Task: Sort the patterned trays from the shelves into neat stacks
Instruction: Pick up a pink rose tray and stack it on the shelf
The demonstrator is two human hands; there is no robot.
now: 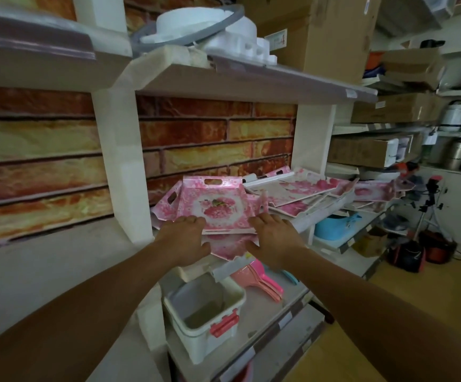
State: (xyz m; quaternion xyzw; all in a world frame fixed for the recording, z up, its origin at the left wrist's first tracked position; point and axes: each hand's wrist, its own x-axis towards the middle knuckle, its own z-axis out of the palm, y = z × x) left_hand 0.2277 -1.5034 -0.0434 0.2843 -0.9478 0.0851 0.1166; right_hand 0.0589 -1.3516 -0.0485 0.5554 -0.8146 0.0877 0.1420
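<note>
2 hands on a pink flowered tray at the front of a shelf

A brick-patterned wall (58, 150) backs the white shelf (331, 213), with a brown cardboard box (325, 31) on the board above; on the shelf a loose heap of pink and white trays (301, 194) lies to the right, overlapping and tilted, and just left of it sits the top tray (218, 205) with a cut-out handle, resting on another pink tray (226, 245) that juts past the shelf edge; on the lower shelf stand a white lidded bin (204, 312) with red clasps and some pink scoops (262, 279); the left hand (186, 237) and right hand (274, 234) lie on the top tray's near corners, fingers curled over its rim
</note>
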